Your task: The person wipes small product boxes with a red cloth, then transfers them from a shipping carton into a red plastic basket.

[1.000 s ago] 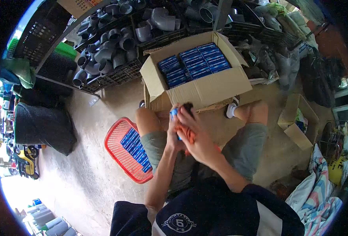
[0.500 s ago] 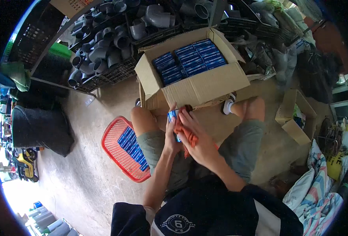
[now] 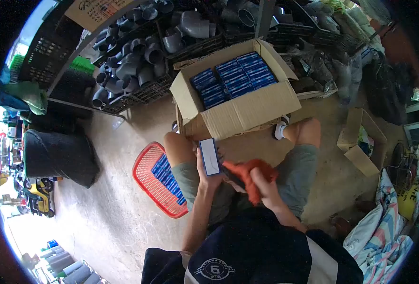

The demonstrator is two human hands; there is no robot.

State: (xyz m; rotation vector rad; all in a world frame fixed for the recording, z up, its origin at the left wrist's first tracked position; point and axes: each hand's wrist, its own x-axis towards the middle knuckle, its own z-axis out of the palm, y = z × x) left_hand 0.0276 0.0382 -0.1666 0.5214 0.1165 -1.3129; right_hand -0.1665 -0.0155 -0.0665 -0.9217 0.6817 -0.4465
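In my left hand (image 3: 208,177) is a small box (image 3: 210,157) with a white face and blue edges, held upright over my lap with the fingers wrapped round it. My right hand (image 3: 265,185), a little blurred, grips a crumpled orange-red cloth (image 3: 253,173) to the right of the box and apart from it. In front of me stands an open cardboard carton (image 3: 247,113) holding rows of blue boxes (image 3: 245,75). Beside my left leg, a red plastic basket (image 3: 145,182) contains more blue boxes (image 3: 167,182).
Crates of grey pipe fittings (image 3: 131,66) line the back behind the carton. A black rolled mesh (image 3: 58,156) stands at the left. To the right are a smaller open carton (image 3: 368,158) and striped sacks (image 3: 379,227). A metal post (image 3: 264,19) rises behind the large carton.
My right hand has pulled the cloth away from the box toward the right. The box now shows its white face in my left hand. The view has shifted slightly.
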